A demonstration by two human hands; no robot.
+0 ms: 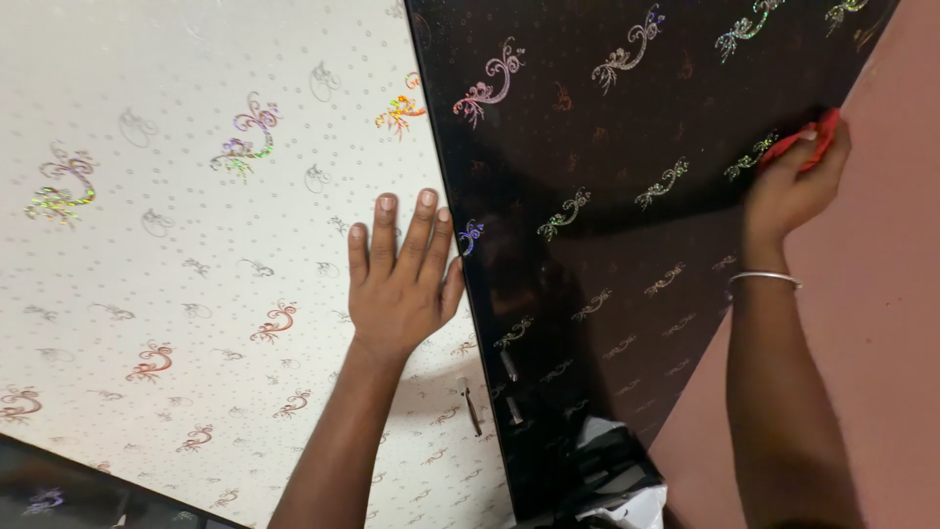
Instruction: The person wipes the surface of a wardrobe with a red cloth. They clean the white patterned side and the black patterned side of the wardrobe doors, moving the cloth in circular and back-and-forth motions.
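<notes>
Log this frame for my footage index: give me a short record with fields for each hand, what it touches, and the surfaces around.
left hand: left hand, flat, fingers spread, palm pressed on the white panel
right hand: right hand, closed on a red cloth, at the black panel's right edge
white panel: white panel, glossy, with iridescent scroll motifs and dots
black panel: black panel, glossy, same motifs, adjoining the white one
handles: small metal handles near the seam
wrist: silver bangle on the right wrist
background: pink wall to the right
</notes>
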